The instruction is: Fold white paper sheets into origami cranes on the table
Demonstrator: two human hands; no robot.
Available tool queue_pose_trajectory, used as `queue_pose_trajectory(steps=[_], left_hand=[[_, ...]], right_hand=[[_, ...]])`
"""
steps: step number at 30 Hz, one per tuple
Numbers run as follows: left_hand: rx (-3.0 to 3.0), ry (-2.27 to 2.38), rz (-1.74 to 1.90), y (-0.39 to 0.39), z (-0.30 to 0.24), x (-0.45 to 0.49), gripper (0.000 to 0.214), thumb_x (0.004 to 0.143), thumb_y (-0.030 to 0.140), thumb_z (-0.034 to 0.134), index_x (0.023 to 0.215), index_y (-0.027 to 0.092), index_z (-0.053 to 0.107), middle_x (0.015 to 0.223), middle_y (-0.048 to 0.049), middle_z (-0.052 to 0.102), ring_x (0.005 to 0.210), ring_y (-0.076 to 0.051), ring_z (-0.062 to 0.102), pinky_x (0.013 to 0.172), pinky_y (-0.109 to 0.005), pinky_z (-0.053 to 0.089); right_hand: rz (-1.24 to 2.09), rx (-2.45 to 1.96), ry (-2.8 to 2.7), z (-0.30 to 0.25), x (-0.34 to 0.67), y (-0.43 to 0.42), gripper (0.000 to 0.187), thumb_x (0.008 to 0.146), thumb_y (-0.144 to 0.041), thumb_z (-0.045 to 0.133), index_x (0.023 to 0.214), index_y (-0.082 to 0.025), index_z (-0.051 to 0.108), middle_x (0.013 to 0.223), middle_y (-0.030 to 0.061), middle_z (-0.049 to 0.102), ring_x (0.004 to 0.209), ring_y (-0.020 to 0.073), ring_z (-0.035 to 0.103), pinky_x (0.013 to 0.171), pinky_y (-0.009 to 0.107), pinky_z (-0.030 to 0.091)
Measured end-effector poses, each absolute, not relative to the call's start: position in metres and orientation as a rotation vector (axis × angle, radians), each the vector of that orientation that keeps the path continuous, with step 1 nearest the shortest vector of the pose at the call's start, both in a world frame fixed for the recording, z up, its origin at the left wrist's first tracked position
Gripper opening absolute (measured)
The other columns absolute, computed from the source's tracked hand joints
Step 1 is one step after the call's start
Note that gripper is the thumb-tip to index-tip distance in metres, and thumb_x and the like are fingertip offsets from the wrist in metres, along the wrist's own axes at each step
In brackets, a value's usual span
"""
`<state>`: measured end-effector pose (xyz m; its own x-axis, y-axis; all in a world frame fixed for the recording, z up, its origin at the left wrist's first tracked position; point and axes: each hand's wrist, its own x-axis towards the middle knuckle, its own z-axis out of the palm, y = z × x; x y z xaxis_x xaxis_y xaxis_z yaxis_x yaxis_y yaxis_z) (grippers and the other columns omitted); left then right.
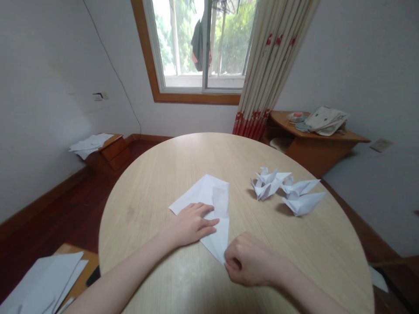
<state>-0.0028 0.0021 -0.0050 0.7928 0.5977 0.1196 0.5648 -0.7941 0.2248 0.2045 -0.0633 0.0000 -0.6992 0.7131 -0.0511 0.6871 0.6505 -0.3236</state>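
A partly folded white sheet of paper (pixel 193 192) lies on the round table, with a flap turned over along its right side. My left hand (pixel 196 222) rests flat on the sheet, fingers spread, pressing it down. At the sheet's lower tip is my right hand (pixel 245 259), its fingers curled closed against the corner and folded edge. The curled fingers partly hide that corner. Several white folded paper birds (pixel 268 183) stand grouped to the right of the sheet, apart from both hands.
The round wooden table (pixel 147 174) spans the middle. White sheets (pixel 49 279) lie on a low surface at the lower left, and more papers (pixel 91 143) on a small cabinet. A corner desk (pixel 314 146) at the right holds a cloth bag (pixel 327 120). A curtain (pixel 265 65) hangs beside the window.
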Motion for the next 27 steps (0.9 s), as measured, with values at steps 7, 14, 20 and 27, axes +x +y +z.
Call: queue_pose_trajectory(steps=[7, 14, 20, 27], left_hand=[[2.790, 0.903, 0.300, 0.003, -0.005, -0.003, 0.028, 0.095, 0.037, 0.054, 0.117, 0.027, 0.067, 0.126, -0.0100, 0.057, 0.113, -0.027, 0.054, 0.093, -0.042, 0.045], [2.785, 0.891, 0.319, 0.003, -0.005, -0.002, 0.028, 0.094, 0.036, 0.054, 0.116, 0.027, 0.068, 0.125, -0.0104, 0.058, 0.112, -0.027, 0.054, 0.093, -0.042, 0.046], [2.774, 0.885, 0.337, 0.004, -0.006, -0.002, 0.028, 0.094, 0.037, 0.055, 0.115, 0.025, 0.069, 0.123, -0.0106, 0.059, 0.111, -0.027, 0.055, 0.093, -0.042, 0.047], [2.700, 0.911, 0.405, 0.003, -0.013, -0.003, 0.026, 0.094, 0.036, 0.055, 0.107, 0.022, 0.073, 0.125, -0.0101, 0.061, 0.113, -0.027, 0.058, 0.105, -0.048, 0.039]], right_hand=[[0.704, -1.236, -2.753, 0.002, 0.204, -0.061, 0.017, 0.060, -0.009, 0.058, 0.045, -0.017, 0.054, 0.044, -0.0065, 0.046, 0.043, 0.0071, 0.027, 0.047, 0.022, 0.022], [0.801, -1.257, -2.676, 0.002, 0.206, -0.059, 0.023, 0.060, -0.010, 0.059, 0.043, -0.017, 0.046, 0.043, -0.0083, 0.037, 0.043, 0.0063, 0.028, 0.046, 0.022, 0.022], [0.997, -1.206, -2.553, -0.001, 0.209, -0.055, 0.027, 0.065, -0.012, 0.061, 0.045, -0.017, 0.043, 0.045, -0.0091, 0.038, 0.043, 0.0053, 0.032, 0.046, 0.020, 0.025], [0.778, -1.179, -2.475, -0.013, 0.214, -0.047, 0.033, 0.079, -0.020, 0.053, 0.049, -0.018, 0.040, 0.047, -0.0073, 0.037, 0.046, 0.0072, 0.034, 0.049, 0.022, 0.026]])
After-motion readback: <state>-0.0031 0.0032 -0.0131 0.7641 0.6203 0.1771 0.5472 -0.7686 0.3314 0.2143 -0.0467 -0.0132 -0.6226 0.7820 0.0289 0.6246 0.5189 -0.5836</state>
